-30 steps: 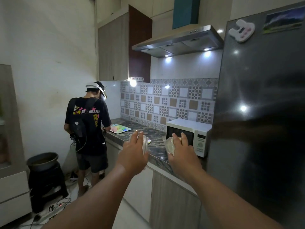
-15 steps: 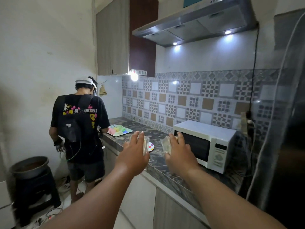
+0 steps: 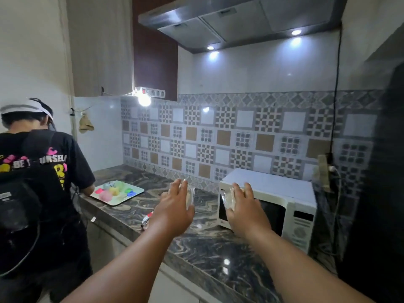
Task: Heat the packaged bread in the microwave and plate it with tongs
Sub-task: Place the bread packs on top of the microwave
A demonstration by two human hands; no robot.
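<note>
My left hand [image 3: 175, 206] holds a clear-wrapped bread packet [image 3: 190, 196] above the marbled counter [image 3: 209, 248], fingers stretched along its side. My right hand [image 3: 244, 208] holds a second clear-wrapped bread packet [image 3: 227, 197] just in front of the white microwave [image 3: 269, 206]. The microwave stands on the counter to the right with its dark door closed and its control panel [image 3: 300, 228] on the right side. A plate [image 3: 147, 218] lies on the counter, mostly hidden behind my left wrist. No tongs are visible.
A person in a black shirt [image 3: 37, 193] with a backpack stands at the left end of the counter. A tray with colourful shapes [image 3: 117, 192] lies near them. A dark fridge [image 3: 376, 171] rises at the right. A range hood [image 3: 240, 16] hangs overhead.
I have stepped closer to the counter and the view has swung right and down. Both hands, still holding the packets, are now over the counter beside the microwave.
</note>
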